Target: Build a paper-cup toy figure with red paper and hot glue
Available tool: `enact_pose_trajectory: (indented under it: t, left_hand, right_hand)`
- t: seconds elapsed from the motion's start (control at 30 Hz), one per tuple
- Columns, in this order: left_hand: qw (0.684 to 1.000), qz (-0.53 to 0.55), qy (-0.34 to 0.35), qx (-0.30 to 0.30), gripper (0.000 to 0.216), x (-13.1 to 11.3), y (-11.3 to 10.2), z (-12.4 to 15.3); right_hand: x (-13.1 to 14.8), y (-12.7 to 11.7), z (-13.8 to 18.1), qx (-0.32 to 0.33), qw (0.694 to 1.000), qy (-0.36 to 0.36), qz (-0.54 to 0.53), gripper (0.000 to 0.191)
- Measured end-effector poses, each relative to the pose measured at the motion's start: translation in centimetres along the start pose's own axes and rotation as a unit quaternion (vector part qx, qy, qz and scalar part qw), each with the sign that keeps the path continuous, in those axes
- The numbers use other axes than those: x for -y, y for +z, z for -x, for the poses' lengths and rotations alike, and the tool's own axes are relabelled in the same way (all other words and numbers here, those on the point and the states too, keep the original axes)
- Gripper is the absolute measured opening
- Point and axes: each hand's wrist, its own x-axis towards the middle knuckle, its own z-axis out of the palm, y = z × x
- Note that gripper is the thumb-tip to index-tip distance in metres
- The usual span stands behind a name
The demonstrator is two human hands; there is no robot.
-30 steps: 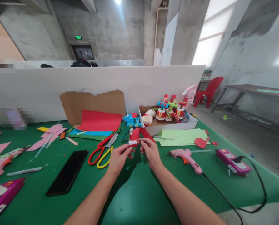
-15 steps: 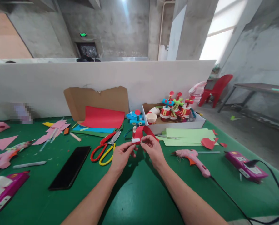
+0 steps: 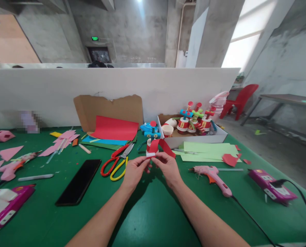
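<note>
Between my two hands is a red paper strip [image 3: 164, 145] whose near end shows a white underside. The strip arches up and away to the right. My left hand [image 3: 136, 168] pinches the near end from the left, while my right hand [image 3: 166, 166] pinches it from the right, fingertips almost meeting. Just behind stands a paper-cup figure [image 3: 153, 134] with a blue crosspiece, a red disc on top and a dark coiled arm; the strip partly hides its cup. Left of my left hand lie open scissors [image 3: 118, 161] with one red and one yellow handle.
A black phone [image 3: 79, 182] lies at left. Pink glue guns rest on both sides, the right glue gun [image 3: 211, 175] near a purple power strip [image 3: 272, 185]. Behind are green paper strips [image 3: 209, 151], a red sheet [image 3: 117, 128] and a white box [image 3: 194, 140] of cup figures.
The near end of the strip is slightly lower and looks flatter, with my fingers closer around it. The whole scene has shifted a little to the right.
</note>
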Motion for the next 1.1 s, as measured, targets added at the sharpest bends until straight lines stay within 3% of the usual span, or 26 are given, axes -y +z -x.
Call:
enact_pose_trajectory:
  t: [0.43,0.7,0.83,1.1]
  left_hand:
    - [0.999,-0.017,-0.014,-0.034,0.027,-0.25,-0.03,-0.02]
    - [0.999,0.000,0.002,-0.044,0.035,0.20,0.16,-0.21]
    - [0.999,0.005,-0.030,-0.032,0.038,0.55,0.20,-0.25]
    - [0.999,-0.034,-0.011,-0.020,0.029,0.46,0.10,-0.15]
  right_hand:
    - [0.31,0.09,0.03,0.002,0.998,0.046,-0.033,0.022]
    - [0.41,-0.24,-0.21,-0.022,0.995,0.068,-0.068,0.030]
    - [0.42,-0.24,-0.16,-0.008,0.990,0.097,-0.102,0.034]
    - [0.35,-0.21,-0.20,-0.020,0.998,0.049,-0.015,0.028]
